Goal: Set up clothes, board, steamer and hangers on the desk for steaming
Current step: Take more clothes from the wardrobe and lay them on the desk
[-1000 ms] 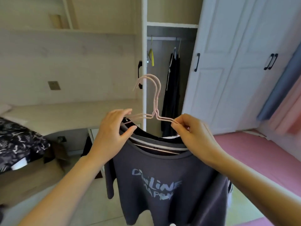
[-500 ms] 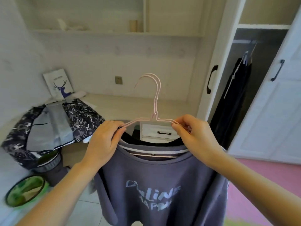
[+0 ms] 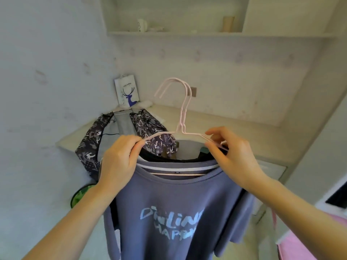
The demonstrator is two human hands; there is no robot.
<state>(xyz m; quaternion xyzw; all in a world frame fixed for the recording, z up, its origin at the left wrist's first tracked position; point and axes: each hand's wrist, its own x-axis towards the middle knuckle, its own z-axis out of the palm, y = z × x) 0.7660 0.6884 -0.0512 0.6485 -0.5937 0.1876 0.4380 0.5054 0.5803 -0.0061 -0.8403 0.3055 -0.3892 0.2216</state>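
Holding two pink wire hangers (image 3: 183,117) at once, you had only fingertip pinches to rely on: your left hand (image 3: 120,160) nipped the sloping arms at about 9 o'clock from the hook, and your right hand (image 3: 234,156) pinched the opposite arms at about 3 o'clock, neither hand spread nor wrapped round the wire. That was where trouble could have started. The wire looked thin and smooth, so a slackened pinch might have let one hanger slide free of the other, and the hooks, nested close at 12 o'clock, could have caught on something as you lowered them. The grey-blue T-shirt (image 3: 174,212) hung straight down at 6 o'clock, in the air and short of the desk (image 3: 234,128), with a darker garment (image 3: 169,158) showing behind its neckline; its wide neck looked loose enough to slip off a tilted shoulder. Pale lettering crossed its chest, and the cloth appeared soft and fairly smooth, though I could not tell how creased it was. The desk ahead already carried a dark patterned cloth (image 3: 146,126) at 10 o'clock, partly hanging over the edge, so laying the shirts there carelessly might have dragged it off or bunched the two together.
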